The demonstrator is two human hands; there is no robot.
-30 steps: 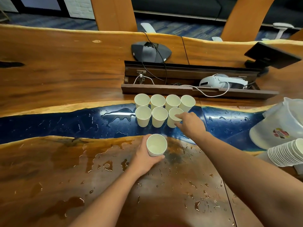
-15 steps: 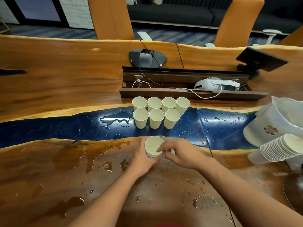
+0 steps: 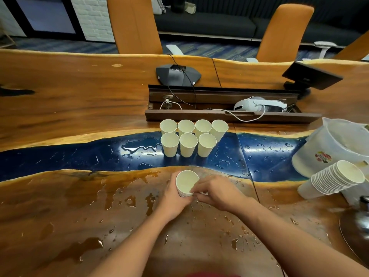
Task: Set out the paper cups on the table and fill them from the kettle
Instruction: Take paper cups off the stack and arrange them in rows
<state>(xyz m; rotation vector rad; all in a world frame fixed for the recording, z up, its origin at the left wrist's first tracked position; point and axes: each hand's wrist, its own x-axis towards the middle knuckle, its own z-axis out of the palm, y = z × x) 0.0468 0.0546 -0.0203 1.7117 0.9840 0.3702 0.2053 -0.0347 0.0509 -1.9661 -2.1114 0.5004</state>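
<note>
A wet wooden table (image 3: 60, 216) with a blue resin strip fills the view, puddles and drops all over its near half. Closest in, the left hand (image 3: 171, 200) wraps round a small stack of cups (image 3: 186, 183) held just above the wood, while the right hand (image 3: 217, 193) pinches at the rim with its fingertips, so both hands are together on that stack. This looks like the setting-out step: one cup is being peeled off the nested few. The next move calls for a clean separation of a single cup, then a place at the open right end of the front row. Beyond the hands, seven cups (image 3: 187, 143) stand upright on the blue strip, four behind and three in front, touching or nearly so. At the right edge a bigger cup stack (image 3: 335, 179) lies on its side against a white pitcher (image 3: 329, 148). Farther back sit a cable tray (image 3: 225, 116) and a speakerphone (image 3: 177, 75)
</note>
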